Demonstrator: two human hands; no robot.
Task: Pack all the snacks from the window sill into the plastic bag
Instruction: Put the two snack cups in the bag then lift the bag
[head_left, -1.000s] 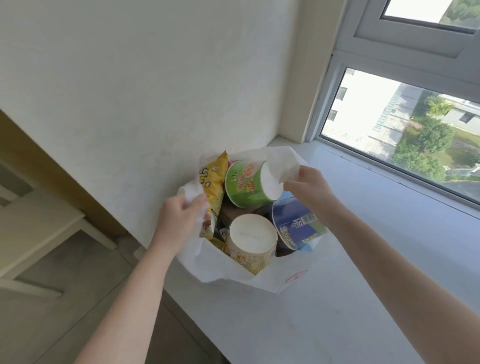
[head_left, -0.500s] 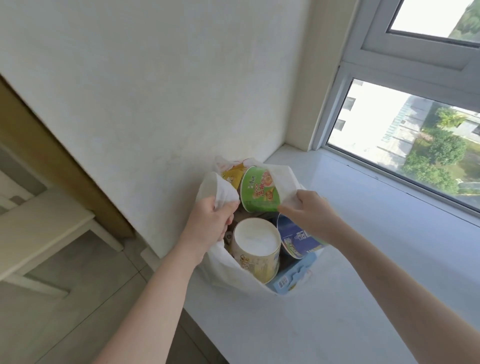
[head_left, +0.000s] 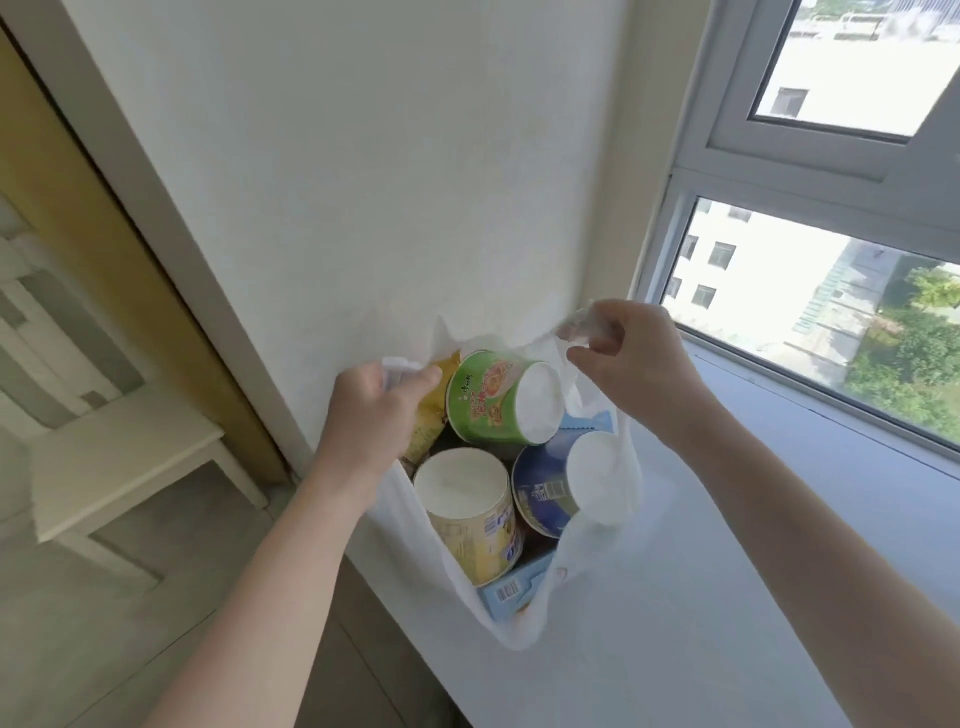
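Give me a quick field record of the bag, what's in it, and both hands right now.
bag: white plastic bag on the window sill, mouth open
contents: green cup, yellow cup, blue cup, yellow packet, blue box
left hand: grips the bag's left handle
right hand: pinches the bag's right handle, raised
sill outside the bag: no snacks visible

Three snack tubs (head_left: 498, 400), one yellow packet (head_left: 434, 415), one blue box (head_left: 511, 590), one plastic bag (head_left: 519, 631).

left hand (head_left: 376, 402): bare, no sleeve | right hand (head_left: 631, 358): bare, no sleeve
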